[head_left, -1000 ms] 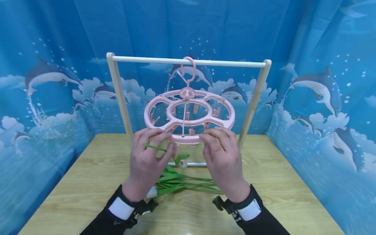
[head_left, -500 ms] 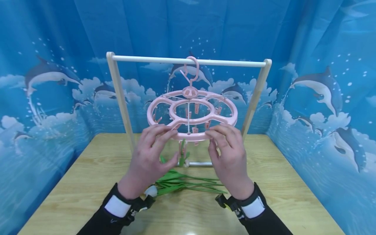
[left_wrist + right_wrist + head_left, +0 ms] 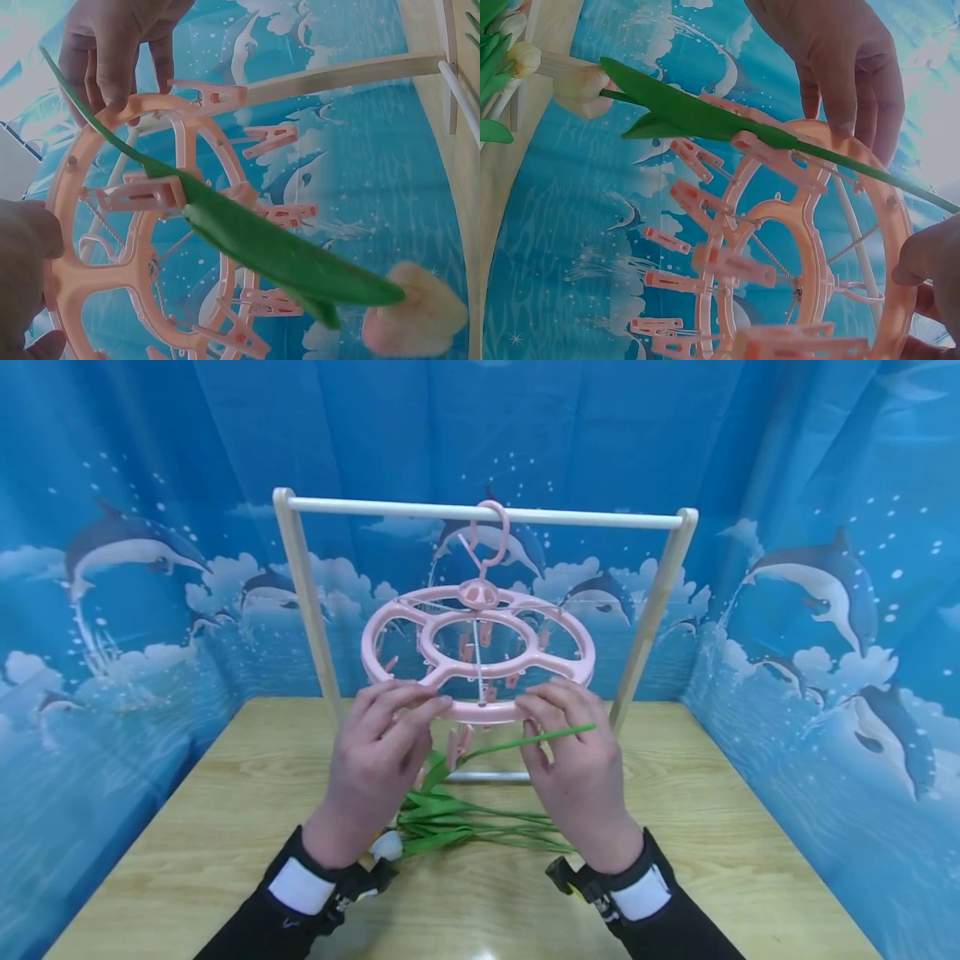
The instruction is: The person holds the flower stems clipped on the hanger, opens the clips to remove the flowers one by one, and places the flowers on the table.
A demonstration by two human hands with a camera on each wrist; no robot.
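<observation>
A pink round clip hanger (image 3: 483, 712) hangs by its hook from a rack's top bar. My left hand (image 3: 382, 752) grips its front rim on the left, fingertips over the top. Holding the same rim on the right is my right hand (image 3: 576, 768). Between the hands, a pink clothespin (image 3: 142, 193) dangling from the rim is clamped on an artificial tulip (image 3: 682, 112) near the base of its leaves. The tulip's pale bloom (image 3: 416, 309) points away and down. Its green stem (image 3: 525, 741) crosses in front of my right fingers in the head view.
Several more tulips (image 3: 450, 822) lie in a bunch on the wooden table (image 3: 225, 827), below the hanger. The rack (image 3: 651, 618) has wooden side posts and a low rear bar. Other clothespins (image 3: 675, 281) dangle around the hanger. A dolphin-print curtain (image 3: 825, 610) encloses the table.
The clipped tulip has swung round: its stem pointed left by my left hand, and now points right across my right hand. The hanger shifted right, then back left, between both hands.
</observation>
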